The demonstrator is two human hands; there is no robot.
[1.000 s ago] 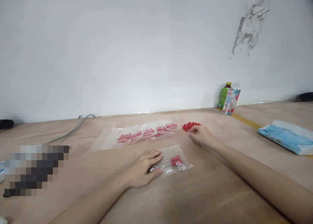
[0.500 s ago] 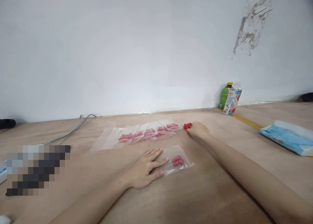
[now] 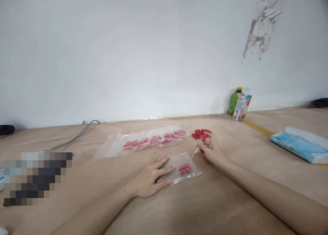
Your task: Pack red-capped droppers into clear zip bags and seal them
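Observation:
My left hand [image 3: 153,177] lies flat with its fingers spread on a clear zip bag [image 3: 176,158], pressing it to the table. Inside that bag are a few droppers with red bulbs [image 3: 185,168]; their clear ends are partly under my fingers. My right hand [image 3: 211,148] pinches one dropper [image 3: 204,138], its red bulb up and its thin clear tube slanting down toward the bag's red-edged mouth. Just behind the right hand lies a pile of more red-bulbed droppers [image 3: 198,132], partly hidden by the fingers.
Several overlapping zip bags [image 3: 151,139] with red-bulbed pieces lie in a row behind my left hand. At right are a blue soft pack [image 3: 297,144], a carton [image 3: 241,108] and a green bottle [image 3: 233,103]. A grey cable [image 3: 74,137] and a blurred-out object [image 3: 38,177] are at left.
My right hand has drawn back from the pile toward the bag and now holds up a single dropper. More of the pile shows. My left hand stays on the bag.

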